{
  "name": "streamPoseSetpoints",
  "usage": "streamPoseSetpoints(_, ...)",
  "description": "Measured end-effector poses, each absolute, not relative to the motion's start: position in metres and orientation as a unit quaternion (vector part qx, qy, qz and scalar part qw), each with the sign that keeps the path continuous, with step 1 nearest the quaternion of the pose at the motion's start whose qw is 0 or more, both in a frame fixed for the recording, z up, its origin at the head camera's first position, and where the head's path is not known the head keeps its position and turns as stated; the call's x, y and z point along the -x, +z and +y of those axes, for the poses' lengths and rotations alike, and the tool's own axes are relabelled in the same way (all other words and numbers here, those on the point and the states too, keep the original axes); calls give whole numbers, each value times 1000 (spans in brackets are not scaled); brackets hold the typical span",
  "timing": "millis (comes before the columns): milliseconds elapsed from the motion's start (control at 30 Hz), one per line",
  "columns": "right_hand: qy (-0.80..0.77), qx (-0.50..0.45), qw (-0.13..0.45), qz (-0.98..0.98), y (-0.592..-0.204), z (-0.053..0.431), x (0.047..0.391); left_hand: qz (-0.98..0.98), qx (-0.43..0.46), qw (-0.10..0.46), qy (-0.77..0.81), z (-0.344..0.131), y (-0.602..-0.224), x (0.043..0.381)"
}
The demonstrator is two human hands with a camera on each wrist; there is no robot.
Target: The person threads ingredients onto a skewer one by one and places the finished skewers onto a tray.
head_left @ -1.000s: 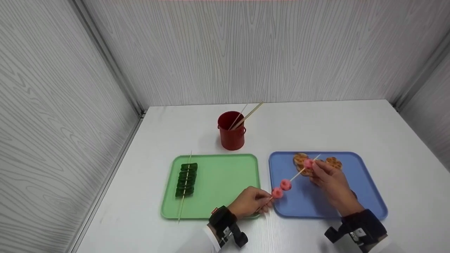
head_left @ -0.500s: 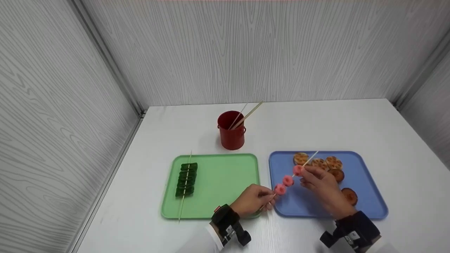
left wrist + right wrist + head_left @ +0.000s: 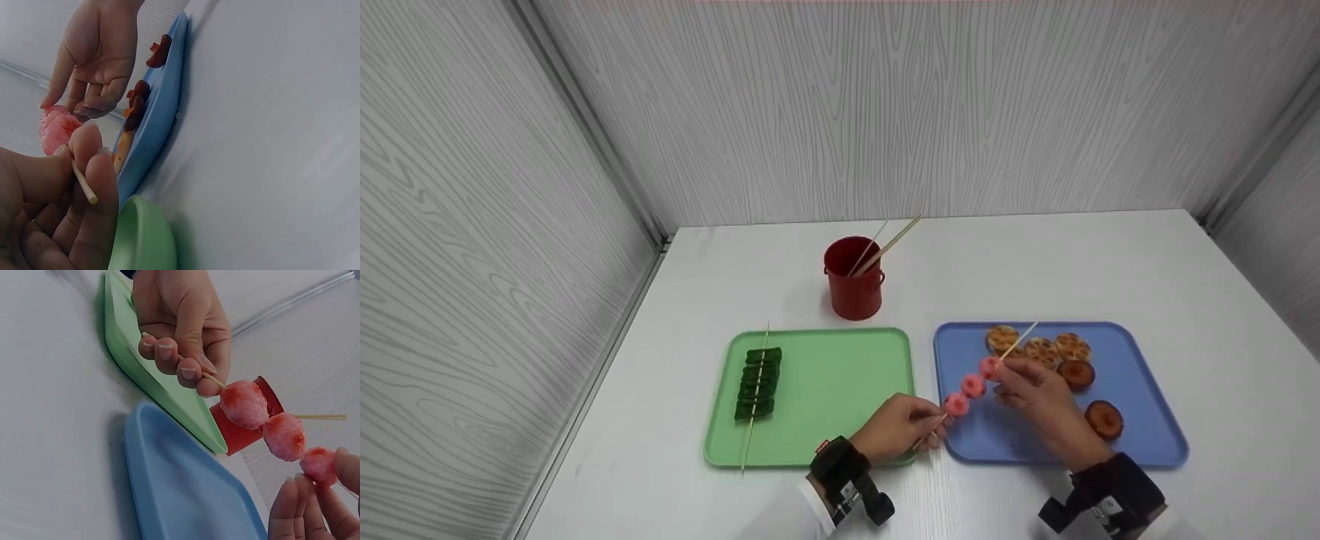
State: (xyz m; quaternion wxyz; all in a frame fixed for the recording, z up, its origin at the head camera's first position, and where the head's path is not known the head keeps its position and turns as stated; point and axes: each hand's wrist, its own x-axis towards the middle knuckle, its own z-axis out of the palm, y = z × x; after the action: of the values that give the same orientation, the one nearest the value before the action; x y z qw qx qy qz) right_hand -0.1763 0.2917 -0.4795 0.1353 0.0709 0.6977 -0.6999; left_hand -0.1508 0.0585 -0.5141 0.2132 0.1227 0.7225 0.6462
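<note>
My left hand (image 3: 904,427) grips the lower end of a wooden skewer (image 3: 216,380), its thumb and fingers curled round the stick. Three pink balls (image 3: 973,386) are threaded on it, nearly touching one another; they look like meatballs with reddish patches. At the upper end, my right hand (image 3: 1042,401) pinches the topmost ball (image 3: 319,466) between thumb and fingers. The bare tip of the skewer sticks out past that ball, over the blue tray (image 3: 997,442). In the left wrist view, the skewer's blunt end pokes out between the left thumb and fingers.
On the blue tray lie several browned round slices (image 3: 1041,351) and two darker brown rounds (image 3: 1104,420). The green tray (image 3: 840,375) at left bears a skewer of dark green pieces (image 3: 757,384). Behind stands a red bucket (image 3: 855,296) with a few sticks (image 3: 896,238).
My right hand has slid the topmost pink ball down the skewer toward the left hand, closing the gap to the other two. The left hand has shifted slightly right.
</note>
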Motion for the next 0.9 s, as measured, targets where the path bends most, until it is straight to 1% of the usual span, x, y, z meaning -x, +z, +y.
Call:
streamPoseSetpoints(367, -650, -39, 149, 744, -479, 292, 174, 721, -125, 212, 648, 51, -513, 148)
streamPoseSetpoints(467, -623, 0, 159, 766, -480, 293, 173, 707, -121, 216, 662, 45, -515, 149)
streamPoseSetpoints(667, -538, 113, 186, 815, -481, 297, 169, 743, -124, 180, 632, 30, -519, 149)
streamPoseSetpoints(767, -478, 160, 177, 846, -482, 297, 166, 761, -127, 165, 615, 23, -519, 150)
streamPoseSetpoints(900, -415, 224, 155, 868, -484, 297, 162, 766, -123, 165, 609, 13, -518, 148)
